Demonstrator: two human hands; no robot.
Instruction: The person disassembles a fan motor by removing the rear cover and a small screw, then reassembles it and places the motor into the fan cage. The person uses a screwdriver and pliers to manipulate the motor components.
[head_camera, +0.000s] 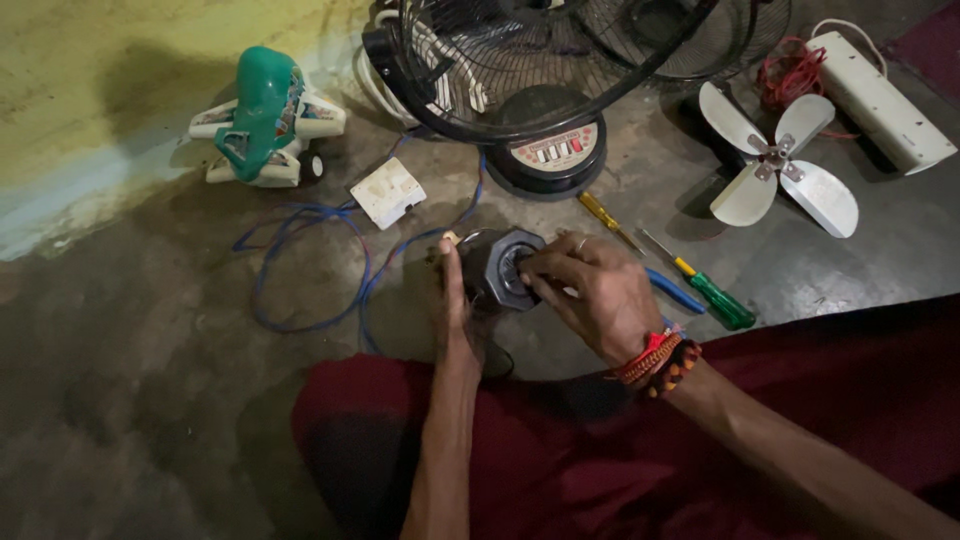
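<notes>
**Closely held: a dark motor block between two hands above the floor**

Nearest to the camera, a dark red cloth (560, 440) is seen over the lap of the seated person. Just above it, a dark, many-sided motor housing (500, 268) is held between both hands, a little over the floor. The left hand (452, 300) is pressed flat against its left side, so its grip is closed on the housing as a support. The right hand (590, 290), with red and orange thread bands at the wrist, is clenched on the front face, the fingertips pinching near the centre.

The housing is judged to be rather heavy for its size and fully stiff, probably metal under a dull coat. Its flat sides should give a safe hold; the centre part and any thin wires are better not pulled. It may be a little slippery if oily, but this cannot be told.

Beside the right hand, a blue-handled tool (675, 291), a green screwdriver (715, 298) and a yellow screwdriver (605, 215) are laid on the rough grey concrete floor (150, 380). To the left, a thin blue wire (300, 270) is looped, near a white square switch box (388, 192).

Farther away, a round fan base (552, 152) with a wire guard (540, 60), a white four-blade propeller (780, 165), a white power strip (880, 100), red wire (790, 75) and a green-and-white toy plane (265, 118) are placed.
</notes>
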